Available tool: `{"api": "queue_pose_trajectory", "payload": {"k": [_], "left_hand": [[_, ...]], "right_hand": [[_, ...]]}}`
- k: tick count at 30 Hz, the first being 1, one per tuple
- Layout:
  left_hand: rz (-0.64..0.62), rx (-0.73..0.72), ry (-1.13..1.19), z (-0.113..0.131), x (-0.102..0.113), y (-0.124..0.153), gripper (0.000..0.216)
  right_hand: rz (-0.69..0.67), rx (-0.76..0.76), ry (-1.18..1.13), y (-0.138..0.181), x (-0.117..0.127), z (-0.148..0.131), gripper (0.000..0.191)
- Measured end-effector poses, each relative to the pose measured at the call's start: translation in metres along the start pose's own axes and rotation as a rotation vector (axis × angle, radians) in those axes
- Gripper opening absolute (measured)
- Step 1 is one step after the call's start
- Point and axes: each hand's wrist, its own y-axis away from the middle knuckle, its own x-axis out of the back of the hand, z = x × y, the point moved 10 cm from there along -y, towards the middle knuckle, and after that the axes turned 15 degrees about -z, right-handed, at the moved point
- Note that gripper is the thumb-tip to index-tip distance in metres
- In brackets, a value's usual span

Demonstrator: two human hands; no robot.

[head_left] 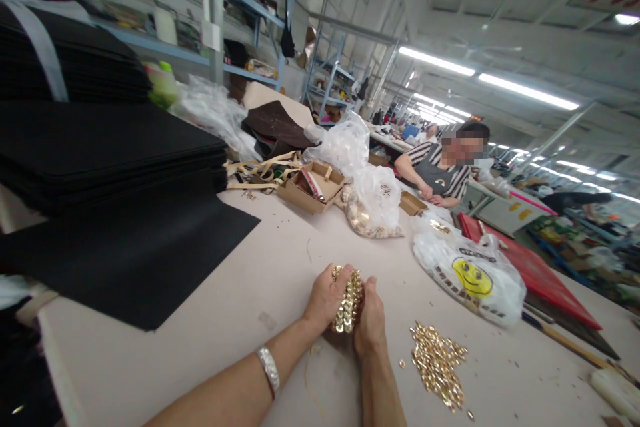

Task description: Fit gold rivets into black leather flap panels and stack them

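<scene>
My left hand (325, 297) and my right hand (371, 317) are cupped together on the pale table (280, 260), both closed round a heap of small gold metal fittings (349, 299) that shows between them. A silver bracelet (269, 368) sits on my left wrist. To the right of my hands lies a loose pile of the same gold fittings (437, 363), with a few strays beside it.
Stacked black sheets (110, 160) fill the left side. A white plastic bag with a yellow smiley (473, 273) lies right, a red board (530, 273) beyond. Further back are a bag of gold parts (373, 210), a cardboard box (310, 187) and a seated person (440, 170).
</scene>
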Motion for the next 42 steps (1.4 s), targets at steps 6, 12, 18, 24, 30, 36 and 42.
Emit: {"api": "queue_pose_trajectory", "payload": {"k": [6,12,18,24,30,36,42], "left_hand": [[-0.029,-0.022,0.072,0.007,-0.004,0.003,0.046],[-0.127,-0.023,0.251,0.005,-0.014,0.003,0.048],[-0.138,-0.004,0.386,0.001,-0.013,0.000,0.050],[-0.106,-0.031,0.402,0.003,-0.008,-0.002,0.051],[-0.070,-0.075,0.326,0.010,-0.002,0.001,0.051],[0.006,-0.059,0.266,0.007,0.000,0.002,0.048],[0.108,-0.021,0.229,0.004,0.028,0.008,0.028]], "right_hand": [[0.115,0.073,0.253,0.003,0.011,-0.011,0.054],[0.149,0.047,0.144,0.004,0.013,-0.007,0.053],[-0.033,0.019,-0.057,0.002,-0.006,-0.006,0.059],[0.044,0.064,0.166,0.004,-0.002,-0.019,0.047],[0.156,0.102,0.561,0.012,-0.008,-0.040,0.046],[0.302,0.094,0.502,0.016,0.014,-0.030,0.048],[0.320,0.122,0.773,0.019,-0.005,-0.043,0.042]]}}
